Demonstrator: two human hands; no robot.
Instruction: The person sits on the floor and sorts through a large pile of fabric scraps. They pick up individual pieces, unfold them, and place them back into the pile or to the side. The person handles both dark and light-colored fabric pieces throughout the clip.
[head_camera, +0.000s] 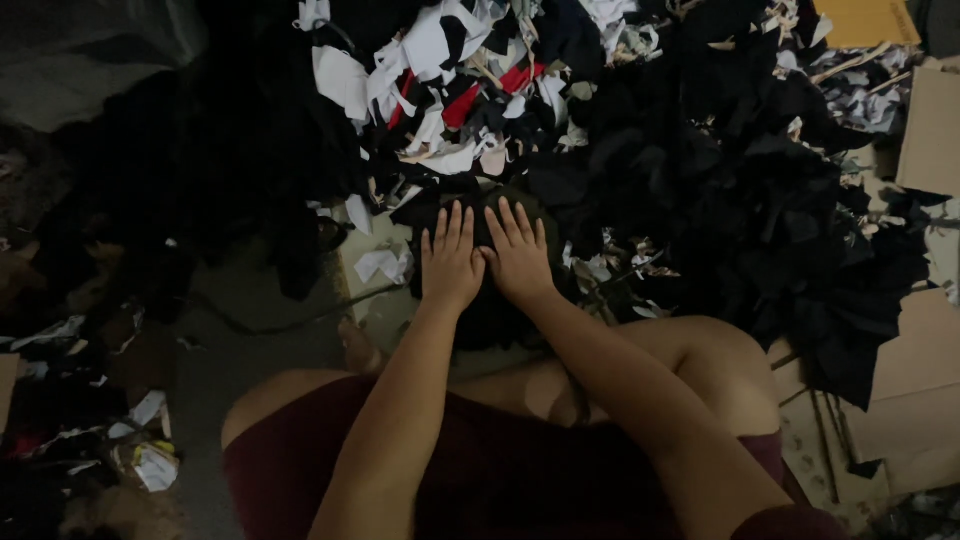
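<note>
Both my hands lie flat, side by side, on a piece of black fabric spread in front of my knees. My left hand has its fingers stretched out and slightly apart, palm down on the cloth. My right hand rests the same way just beside it, thumbs nearly touching. Neither hand grips anything. Beyond my fingertips rises a big heap of fabric scraps in black, white and red.
A mound of black cloth pieces fills the right side. Flattened cardboard lies at the right edge, a brown sheet at top right. Loose scraps and paper litter the dark floor on the left. My bare knees are below.
</note>
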